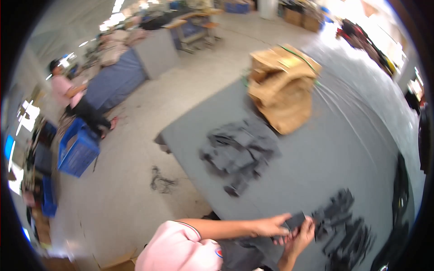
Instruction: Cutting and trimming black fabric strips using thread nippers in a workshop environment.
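Observation:
Near the front edge of the table, my left hand [272,226] and my right hand [303,235] are close together. Between them they grip a small dark grey fabric piece [295,220], roughly rectangular. Just right of my right hand lies a spread of dark fabric pieces [341,228], in loose strips. Beyond my hands sits a loose heap of dark grey fabric pieces [239,151]. More dark cloth [248,254] shows below my left forearm.
A crumpled brown paper sack [285,88] stands on the grey-covered table [312,167]. Clear plastic sheeting [361,86] covers the far right. Across the floor, a person in pink [68,90] stands beside a blue crate [77,148]. Dark scraps [162,180] lie on the floor.

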A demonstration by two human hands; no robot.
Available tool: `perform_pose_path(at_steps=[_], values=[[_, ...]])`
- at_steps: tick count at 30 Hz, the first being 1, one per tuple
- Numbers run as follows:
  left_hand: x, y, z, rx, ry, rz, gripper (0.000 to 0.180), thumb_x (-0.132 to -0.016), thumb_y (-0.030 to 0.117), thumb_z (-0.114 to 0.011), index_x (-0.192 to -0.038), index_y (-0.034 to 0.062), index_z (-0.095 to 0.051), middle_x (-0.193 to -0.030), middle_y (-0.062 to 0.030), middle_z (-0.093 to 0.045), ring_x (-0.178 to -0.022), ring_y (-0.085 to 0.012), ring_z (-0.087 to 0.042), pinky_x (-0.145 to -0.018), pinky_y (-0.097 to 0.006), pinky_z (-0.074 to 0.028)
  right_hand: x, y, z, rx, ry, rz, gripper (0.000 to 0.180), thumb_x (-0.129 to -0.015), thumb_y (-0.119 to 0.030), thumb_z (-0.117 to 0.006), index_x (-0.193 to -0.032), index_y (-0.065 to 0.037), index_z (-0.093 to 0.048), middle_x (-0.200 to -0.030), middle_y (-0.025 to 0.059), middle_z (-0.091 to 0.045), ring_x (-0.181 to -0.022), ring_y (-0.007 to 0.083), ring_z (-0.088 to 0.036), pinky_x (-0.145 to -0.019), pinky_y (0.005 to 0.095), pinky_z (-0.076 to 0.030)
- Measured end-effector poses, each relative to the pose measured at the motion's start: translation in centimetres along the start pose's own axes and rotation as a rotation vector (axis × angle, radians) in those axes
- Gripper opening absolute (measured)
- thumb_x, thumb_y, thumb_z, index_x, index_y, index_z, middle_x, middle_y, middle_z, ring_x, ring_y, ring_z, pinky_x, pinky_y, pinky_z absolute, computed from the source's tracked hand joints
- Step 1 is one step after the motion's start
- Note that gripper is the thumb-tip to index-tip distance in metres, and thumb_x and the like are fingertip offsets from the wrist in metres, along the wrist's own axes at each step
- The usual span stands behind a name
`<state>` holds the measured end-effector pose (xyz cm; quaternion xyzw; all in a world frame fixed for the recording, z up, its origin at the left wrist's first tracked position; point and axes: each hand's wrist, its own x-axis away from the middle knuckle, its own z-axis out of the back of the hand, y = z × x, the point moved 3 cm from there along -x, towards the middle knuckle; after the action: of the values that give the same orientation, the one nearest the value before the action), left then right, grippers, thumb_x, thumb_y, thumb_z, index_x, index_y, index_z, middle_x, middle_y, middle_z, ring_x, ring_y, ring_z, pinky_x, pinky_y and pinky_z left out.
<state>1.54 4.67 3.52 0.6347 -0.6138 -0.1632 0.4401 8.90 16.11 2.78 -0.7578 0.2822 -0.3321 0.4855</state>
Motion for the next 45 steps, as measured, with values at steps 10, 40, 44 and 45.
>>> perform_pose_path(at_steps=[10,40,44,45], values=[[-0.2,4.0,1.9,0.104,0.247,-0.079,0.044,-0.09,0.012,-0.055,-0.123,0.0036,-0.028,-0.092,-0.0135,-0.06,-0.068,-0.0203,-0.061,-0.059,-0.032,-0.051,0.2,-1.0,1.1,0.469,0.015,0.328,0.029,-0.079,-0.002,-0.066,-0.105,-0.003,-0.054,-0.086,0.0044,-0.055,-0.073,0.0087,-0.054,-0.063,0.0224,-0.045],[1.5,0.7,0.7,0.141,0.144,0.067,0.037,-0.092,0.011,-0.05,-0.124,0.0034,-0.033,-0.112,-0.0153,-0.054,-0.096,-0.0253,-0.061,-0.076,-0.036,-0.054,3.6,-2.3,1.5,1.031,-0.195,0.822,0.026,-0.068,-0.006,-0.071,-0.093,-0.004,-0.063,-0.073,0.0061,-0.057,-0.054,0.0203,-0.053,-0.05,0.0302,-0.043],[1.6,0.7,0.5,0.112,0.134,0.065,0.035,-0.092,0.011,-0.049,-0.122,0.0035,-0.034,-0.111,-0.0142,-0.054,-0.091,-0.0225,-0.062,-0.073,-0.034,-0.054,3.5,-2.2,1.0,1.034,-0.225,0.883,0.026,-0.068,-0.007,-0.072,-0.093,-0.005,-0.063,-0.073,0.0058,-0.057,-0.054,0.0195,-0.053,-0.05,0.0306,-0.044],[1.6,0.6,0.5,0.122,0.139,0.068,0.034,-0.092,0.011,-0.049,-0.122,0.0034,-0.034,-0.11,-0.0144,-0.055,-0.09,-0.0222,-0.062,-0.072,-0.033,-0.054,3.6,-2.1,0.9,1.039,-0.218,0.889,0.027,-0.068,-0.007,-0.072,-0.093,-0.006,-0.062,-0.073,0.0057,-0.057,-0.054,0.0195,-0.053,-0.051,0.0306,-0.044]])
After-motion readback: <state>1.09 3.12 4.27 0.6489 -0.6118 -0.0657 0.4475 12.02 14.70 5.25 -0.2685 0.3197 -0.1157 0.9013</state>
